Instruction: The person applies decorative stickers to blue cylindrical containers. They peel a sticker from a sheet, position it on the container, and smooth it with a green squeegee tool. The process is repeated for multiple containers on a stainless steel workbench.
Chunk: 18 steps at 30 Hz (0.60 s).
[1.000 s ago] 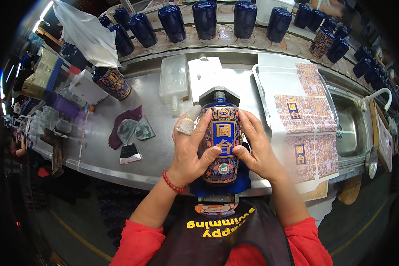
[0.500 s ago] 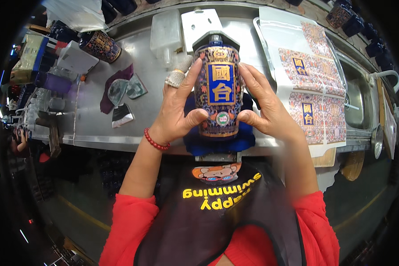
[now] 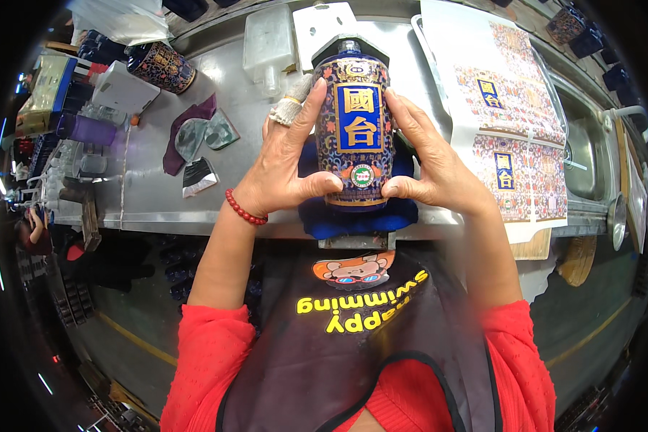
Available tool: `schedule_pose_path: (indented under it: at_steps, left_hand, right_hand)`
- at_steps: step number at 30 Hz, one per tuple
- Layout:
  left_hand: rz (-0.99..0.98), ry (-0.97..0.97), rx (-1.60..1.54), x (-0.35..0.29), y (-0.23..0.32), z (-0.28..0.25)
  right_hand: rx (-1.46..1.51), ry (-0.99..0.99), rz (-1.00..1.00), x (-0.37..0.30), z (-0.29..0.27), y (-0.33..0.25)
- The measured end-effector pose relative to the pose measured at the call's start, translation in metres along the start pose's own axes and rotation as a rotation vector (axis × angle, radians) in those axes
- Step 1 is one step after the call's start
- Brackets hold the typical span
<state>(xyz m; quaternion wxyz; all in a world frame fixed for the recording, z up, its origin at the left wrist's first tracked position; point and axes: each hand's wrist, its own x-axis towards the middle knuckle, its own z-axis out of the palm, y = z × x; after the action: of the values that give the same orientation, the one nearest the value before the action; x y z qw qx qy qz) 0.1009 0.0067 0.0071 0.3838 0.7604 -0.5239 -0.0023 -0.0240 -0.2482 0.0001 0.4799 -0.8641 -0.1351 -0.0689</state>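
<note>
A dark blue bottle (image 3: 354,164), wrapped in a floral pattern with a blue and gold panel, lies on its back with its neck pointing away from me. Blue cloth (image 3: 331,220) is bunched beneath it. Along its left side my left hand (image 3: 286,162) presses, thumb near the bottom of the design. My right hand (image 3: 433,162) mirrors it on the right side, thumb at the lower edge. A grey fibrous piece with a tan band (image 3: 289,108) sits by my left fingers; how it is attached is hidden. Patterned decal sheets (image 3: 520,108) lie to the right.
At the far left stands another patterned bottle (image 3: 162,67). Dark and greenish scraps (image 3: 192,138) lie on the metal table (image 3: 230,180). Behind my bottle are a clear plastic container (image 3: 268,43) and a white board (image 3: 322,27). A sink (image 3: 587,151) is at the right.
My thumbs have shifted slightly down the bottle toward its base, and both hands stay on its sides. The whole view has moved a little, so the table appears higher.
</note>
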Motion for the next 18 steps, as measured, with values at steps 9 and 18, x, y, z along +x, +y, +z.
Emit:
schedule_pose_path:
  at_steps: [9, 18]
  left_hand:
    - [0.011, -0.011, 0.019, -0.002, 0.001, 0.001]
    - [-0.024, 0.015, 0.098, 0.003, 0.001, -0.004]
  right_hand:
    - [-0.001, -0.012, -0.019, -0.001, 0.0, 0.003]
    - [0.001, -0.002, -0.052, 0.008, -0.007, 0.003]
